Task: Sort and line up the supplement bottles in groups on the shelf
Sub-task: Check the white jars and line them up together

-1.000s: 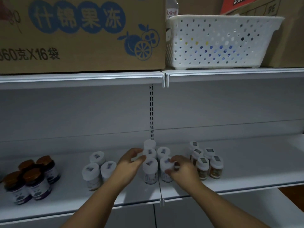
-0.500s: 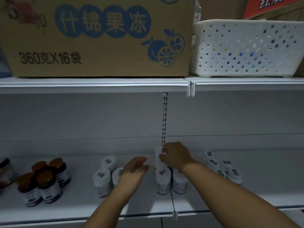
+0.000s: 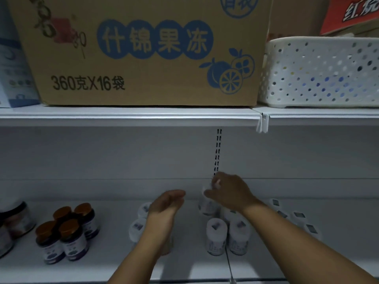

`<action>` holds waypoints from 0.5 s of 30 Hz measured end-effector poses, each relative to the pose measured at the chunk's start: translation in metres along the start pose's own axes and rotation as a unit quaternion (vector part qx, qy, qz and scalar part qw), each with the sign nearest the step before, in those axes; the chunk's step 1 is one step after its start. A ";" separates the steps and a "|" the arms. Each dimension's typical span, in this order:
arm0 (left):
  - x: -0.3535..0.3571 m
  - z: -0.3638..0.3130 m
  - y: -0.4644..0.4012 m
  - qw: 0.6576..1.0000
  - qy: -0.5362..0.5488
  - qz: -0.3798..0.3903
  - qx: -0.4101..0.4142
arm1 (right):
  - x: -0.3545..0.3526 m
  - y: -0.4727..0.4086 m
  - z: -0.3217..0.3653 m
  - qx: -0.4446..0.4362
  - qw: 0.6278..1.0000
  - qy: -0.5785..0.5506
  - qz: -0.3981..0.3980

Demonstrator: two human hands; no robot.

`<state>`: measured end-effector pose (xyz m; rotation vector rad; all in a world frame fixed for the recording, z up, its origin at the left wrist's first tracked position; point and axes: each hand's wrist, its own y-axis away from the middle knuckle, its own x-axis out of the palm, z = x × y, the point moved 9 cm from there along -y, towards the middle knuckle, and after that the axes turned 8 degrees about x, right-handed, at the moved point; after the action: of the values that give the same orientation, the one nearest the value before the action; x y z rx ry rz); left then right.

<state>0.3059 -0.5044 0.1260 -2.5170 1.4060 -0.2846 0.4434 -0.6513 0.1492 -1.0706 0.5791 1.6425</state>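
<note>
Nearest, two white-capped supplement bottles point(image 3: 217, 236) stand side by side at the front of the white metal shelf point(image 3: 184, 265), upright and touching. To their left the left hand point(image 3: 164, 210) hovers with fingers loosely apart, holding nothing, partly covering more white-capped bottles point(image 3: 138, 227) behind it. Farther left sits a tight cluster of brown-capped dark bottles point(image 3: 67, 232). Behind the front pair, the right hand point(image 3: 229, 193) has its fingers curled over a white bottle point(image 3: 207, 190) stacked on another in the back row (blurred, so the exact grip is unclear). Above, a brown cardboard box point(image 3: 143, 54) and white perforated plastic basket point(image 3: 320, 72) rest on the upper shelf.
</note>
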 end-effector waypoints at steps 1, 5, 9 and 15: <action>0.000 -0.002 -0.001 1.000 0.009 -0.009 -0.011 | -0.016 0.004 -0.001 0.011 0.997 -0.076 0.002; 0.023 0.004 0.004 0.992 0.101 0.029 -0.075 | -0.049 0.032 -0.005 0.039 0.936 -0.348 0.038; 0.075 0.012 0.036 0.933 0.241 0.184 -0.194 | -0.045 0.068 -0.025 0.072 0.850 -0.520 0.049; 0.094 0.012 0.054 0.923 0.246 0.219 -0.201 | -0.037 0.097 -0.049 0.110 0.824 -0.555 0.032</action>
<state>0.3145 -0.6109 0.1027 -2.4187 2.3910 -0.6259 0.3731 -0.7420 0.1444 0.1803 -0.0016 1.8684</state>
